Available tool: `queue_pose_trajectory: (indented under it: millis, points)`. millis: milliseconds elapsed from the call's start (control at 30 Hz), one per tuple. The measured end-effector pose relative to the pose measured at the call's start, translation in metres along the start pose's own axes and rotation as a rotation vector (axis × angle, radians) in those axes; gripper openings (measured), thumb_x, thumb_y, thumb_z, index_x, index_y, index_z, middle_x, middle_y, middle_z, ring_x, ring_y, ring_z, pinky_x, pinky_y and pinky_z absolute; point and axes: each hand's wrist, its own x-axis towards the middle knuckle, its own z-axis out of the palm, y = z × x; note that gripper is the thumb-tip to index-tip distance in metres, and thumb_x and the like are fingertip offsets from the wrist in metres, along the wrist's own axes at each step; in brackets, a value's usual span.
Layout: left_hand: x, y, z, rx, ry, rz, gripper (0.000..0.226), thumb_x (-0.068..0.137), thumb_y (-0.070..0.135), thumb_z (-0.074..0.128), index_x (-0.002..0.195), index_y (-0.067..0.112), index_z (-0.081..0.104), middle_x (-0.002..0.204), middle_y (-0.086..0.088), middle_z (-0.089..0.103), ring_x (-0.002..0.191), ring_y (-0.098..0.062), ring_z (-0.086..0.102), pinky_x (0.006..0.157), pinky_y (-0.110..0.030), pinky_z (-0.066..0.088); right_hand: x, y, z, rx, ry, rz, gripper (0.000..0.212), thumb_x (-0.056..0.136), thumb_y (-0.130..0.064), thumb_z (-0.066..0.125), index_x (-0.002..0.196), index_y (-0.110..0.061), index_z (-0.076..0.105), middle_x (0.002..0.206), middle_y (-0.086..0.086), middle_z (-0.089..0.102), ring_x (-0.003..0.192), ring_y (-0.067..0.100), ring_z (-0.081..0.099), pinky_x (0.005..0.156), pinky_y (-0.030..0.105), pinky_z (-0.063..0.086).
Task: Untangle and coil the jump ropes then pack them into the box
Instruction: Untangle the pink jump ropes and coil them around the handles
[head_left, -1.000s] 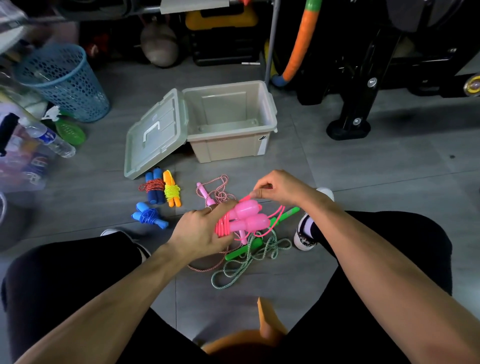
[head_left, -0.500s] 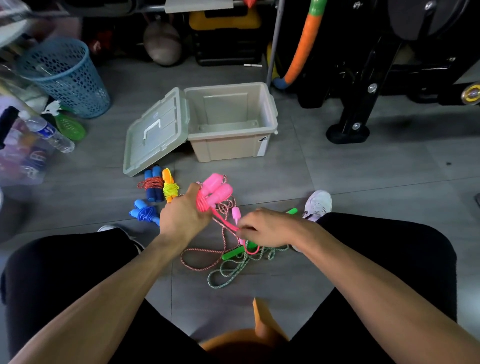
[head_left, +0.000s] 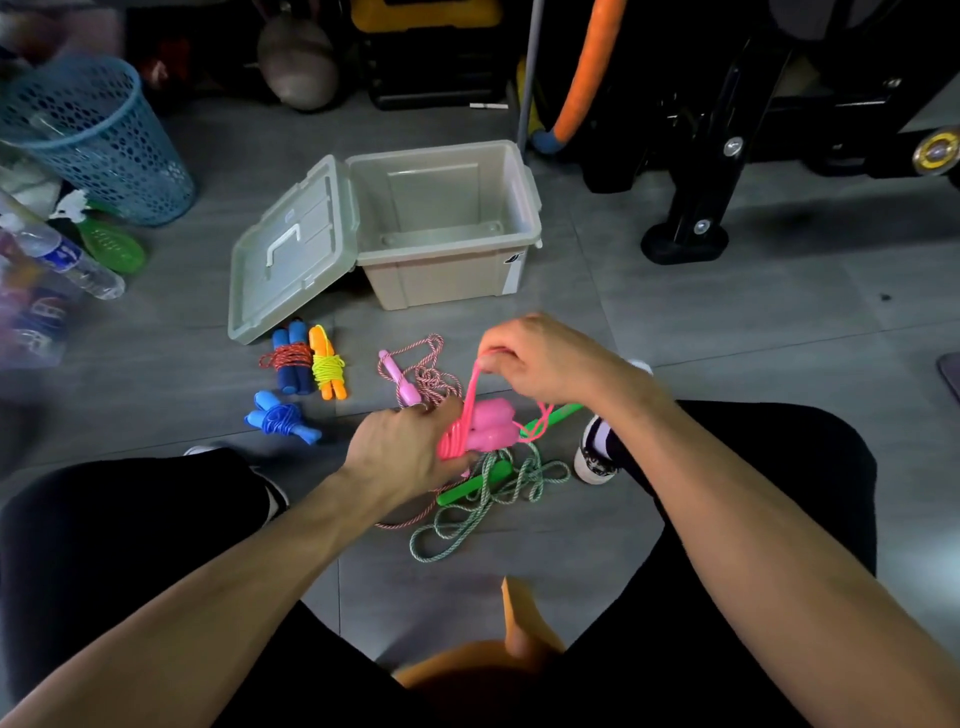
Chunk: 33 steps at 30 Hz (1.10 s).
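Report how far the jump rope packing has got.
Done: three coiled ropes lie beside the lid. In hand: left hand holds the pink rope while the right hand winds its cord. Left: pink-white rope and green rope lie loose; the box is empty.

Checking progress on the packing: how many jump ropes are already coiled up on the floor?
3, side by side left of the hands near the box lid: a blue-handled rope, an orange-handled rope, and an all-blue rope nearest the knee. None shows inside the box.

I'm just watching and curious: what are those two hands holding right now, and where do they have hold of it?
Both hold the pink jump rope: the left hand grips its paired handles and wound coils, the right hand pinches the cord's loose end above.
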Motion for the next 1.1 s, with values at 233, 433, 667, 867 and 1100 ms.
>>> queue_pose_trajectory:
  millis: [233, 433, 667, 867, 1100]
  points:
    - [-0.007, -0.007, 0.002, -0.058, 0.190, 0.250, 0.057, 0.067, 0.063, 0.074, 0.101, 0.019, 0.062, 0.065, 0.000, 0.060, 0.049, -0.030, 0.058, 0.040, -0.030, 0.045, 0.005, 0.011, -0.007, 0.100, -0.010, 0.038, 0.016, 0.086, -0.027, 0.072, 0.089, -0.012, 0.076, 0.081, 0.007, 0.071, 0.075, 0.020, 0.061, 0.071, 0.031, 0.044]
    - [-0.009, -0.009, -0.008, -0.258, 0.242, 0.217, 0.058, 0.071, 0.057, 0.065, 0.114, 0.020, 0.055, 0.056, 0.000, 0.056, 0.046, -0.030, 0.055, 0.041, -0.032, 0.046, 0.007, 0.022, 0.006, 0.301, -0.065, 0.115, 0.024, 0.081, -0.037, 0.077, 0.080, -0.013, 0.075, 0.065, 0.007, 0.060, 0.058, 0.007, 0.041, 0.056, 0.026, 0.033]
    - [-0.014, -0.014, -0.017, -0.431, 0.259, 0.155, 0.070, 0.078, 0.056, 0.060, 0.140, 0.032, 0.039, 0.076, 0.001, 0.062, 0.057, -0.025, 0.057, 0.051, -0.032, 0.049, 0.004, 0.040, 0.023, 0.406, -0.051, 0.188, 0.026, 0.084, -0.038, 0.073, 0.075, -0.013, 0.074, 0.063, -0.003, 0.058, 0.060, 0.004, 0.043, 0.058, 0.025, 0.033]
    - [-0.019, -0.012, -0.021, -0.575, 0.293, -0.017, 0.058, 0.072, 0.056, 0.063, 0.122, 0.033, 0.045, 0.072, 0.011, 0.053, 0.052, -0.013, 0.050, 0.049, -0.027, 0.048, -0.006, 0.044, 0.032, 0.411, -0.142, 0.236, 0.026, 0.092, -0.023, 0.065, 0.068, -0.013, 0.068, 0.053, -0.014, 0.055, 0.051, -0.001, 0.043, 0.053, 0.017, 0.032]
    - [-0.008, -0.019, -0.015, -0.652, 0.278, -0.396, 0.045, 0.075, 0.037, 0.076, 0.112, 0.030, 0.050, 0.078, 0.005, 0.064, 0.070, -0.024, 0.065, 0.064, -0.036, 0.054, -0.009, 0.015, 0.053, 0.267, -0.249, 0.235, 0.033, 0.097, -0.040, 0.055, 0.081, -0.015, 0.072, 0.064, 0.001, 0.057, 0.053, 0.010, 0.046, 0.055, 0.027, 0.036]
